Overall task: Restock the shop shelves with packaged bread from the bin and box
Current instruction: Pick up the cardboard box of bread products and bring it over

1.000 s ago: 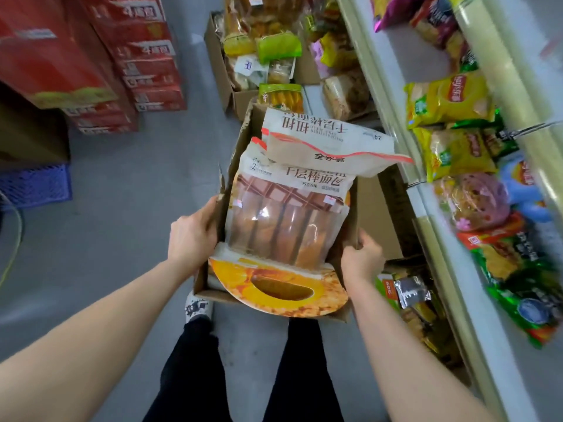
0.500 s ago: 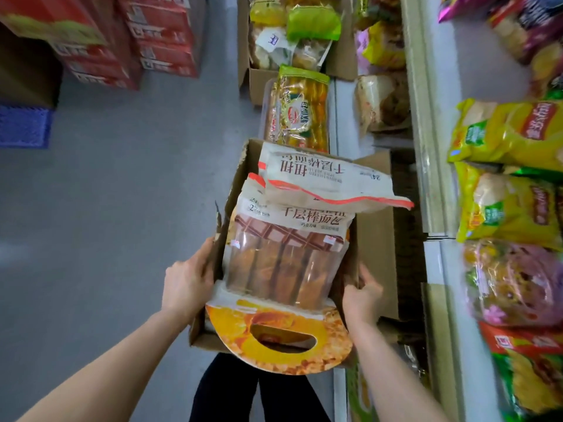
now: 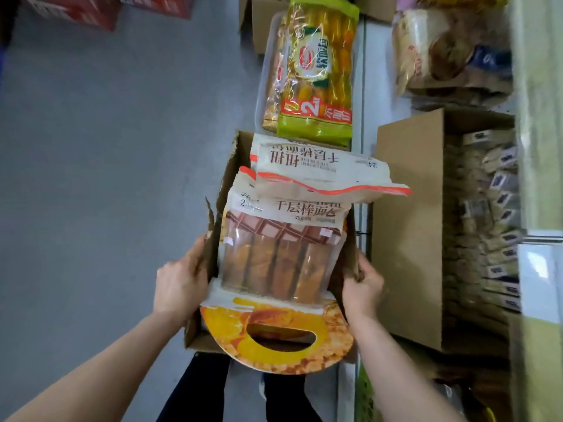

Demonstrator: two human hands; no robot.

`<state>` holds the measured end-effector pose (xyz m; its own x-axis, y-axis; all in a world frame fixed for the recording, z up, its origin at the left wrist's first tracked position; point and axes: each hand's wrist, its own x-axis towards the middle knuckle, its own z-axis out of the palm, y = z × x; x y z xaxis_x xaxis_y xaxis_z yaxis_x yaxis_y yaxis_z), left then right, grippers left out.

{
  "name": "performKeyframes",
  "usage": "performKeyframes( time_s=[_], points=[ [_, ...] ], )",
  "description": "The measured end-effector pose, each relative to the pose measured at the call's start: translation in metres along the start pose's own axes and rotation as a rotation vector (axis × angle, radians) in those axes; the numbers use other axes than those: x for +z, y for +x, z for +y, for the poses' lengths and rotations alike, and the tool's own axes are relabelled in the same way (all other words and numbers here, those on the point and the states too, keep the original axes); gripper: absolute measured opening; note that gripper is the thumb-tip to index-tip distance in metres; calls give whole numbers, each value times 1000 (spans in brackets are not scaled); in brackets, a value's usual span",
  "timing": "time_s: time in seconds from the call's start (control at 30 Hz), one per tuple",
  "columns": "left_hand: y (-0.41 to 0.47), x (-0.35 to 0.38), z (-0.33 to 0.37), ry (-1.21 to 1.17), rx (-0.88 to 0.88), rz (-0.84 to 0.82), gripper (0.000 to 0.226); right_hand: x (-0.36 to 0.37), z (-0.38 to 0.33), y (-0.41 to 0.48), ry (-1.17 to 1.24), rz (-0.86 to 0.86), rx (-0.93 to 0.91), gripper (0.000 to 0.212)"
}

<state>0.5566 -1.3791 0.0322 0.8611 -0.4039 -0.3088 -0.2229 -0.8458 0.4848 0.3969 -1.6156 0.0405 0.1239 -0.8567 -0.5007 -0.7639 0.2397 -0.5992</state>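
Note:
I hold an open cardboard box above the floor. My left hand grips its left wall and my right hand grips its right wall. Inside stands a clear bag of bread sticks with a brown chocolate-pattern band and an orange handle flap. A second white bread bag with red trim lies across the top. Just beyond the box, a clear plastic bin holds a green-and-yellow bread pack.
A second open cardboard box with several small packets sits on the low shelf at right. Bagged bread lies further back on that shelf. Red cartons stand at the top left. Grey floor lies to the left.
The view has shifted forward and down along the aisle. The box stays in both hands. The snack shelf at right has left the view and the lower shelf's box has come in.

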Motion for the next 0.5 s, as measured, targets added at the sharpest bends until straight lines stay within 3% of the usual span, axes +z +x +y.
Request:
performKeyframes(
  time_s=[0.17, 0.5],
  points=[
    [8, 63, -13, -2, -42, 14, 57, 23, 39, 44, -9, -26, -36, 47],
    [36, 149, -44, 17, 59, 25, 59, 64, 94, 98, -111, 69, -139, 42]
  ],
)
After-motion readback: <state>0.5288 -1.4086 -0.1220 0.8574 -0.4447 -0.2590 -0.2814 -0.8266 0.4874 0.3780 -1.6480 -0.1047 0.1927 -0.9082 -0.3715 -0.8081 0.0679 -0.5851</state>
